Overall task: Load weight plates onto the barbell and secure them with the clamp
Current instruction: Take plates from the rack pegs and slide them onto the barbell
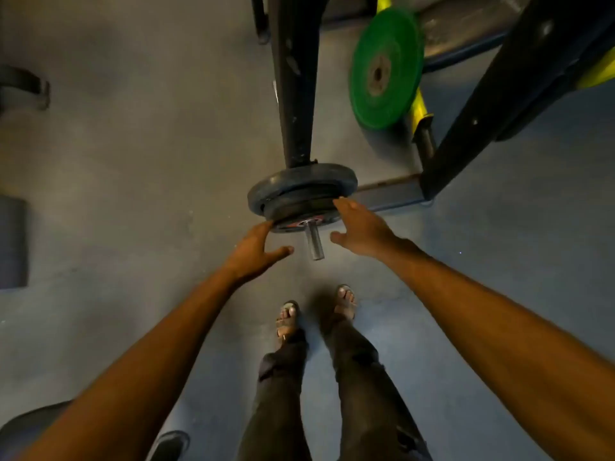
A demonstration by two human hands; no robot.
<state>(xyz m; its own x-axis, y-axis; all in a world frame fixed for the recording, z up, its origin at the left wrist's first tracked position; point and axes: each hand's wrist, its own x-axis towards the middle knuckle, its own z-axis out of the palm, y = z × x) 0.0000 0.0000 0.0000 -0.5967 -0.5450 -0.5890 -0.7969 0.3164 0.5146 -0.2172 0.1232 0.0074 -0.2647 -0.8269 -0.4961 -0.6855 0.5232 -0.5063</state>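
Two dark weight plates (299, 191) sit on the barbell sleeve (314, 239), whose bare metal end sticks out toward me. The nearer, smaller plate has a red-marked hub. My left hand (256, 251) is open, fingertips touching the plate's lower left rim. My right hand (361, 227) is open too, fingertips at the plate's right rim. No clamp is visible on the sleeve or in either hand.
A black rack upright (294, 81) rises behind the plates. A green bumper plate (386, 68) hangs on a yellow peg at the upper right, beside another black frame leg (482, 104). My feet in sandals (316, 311) stand on the grey floor below the sleeve.
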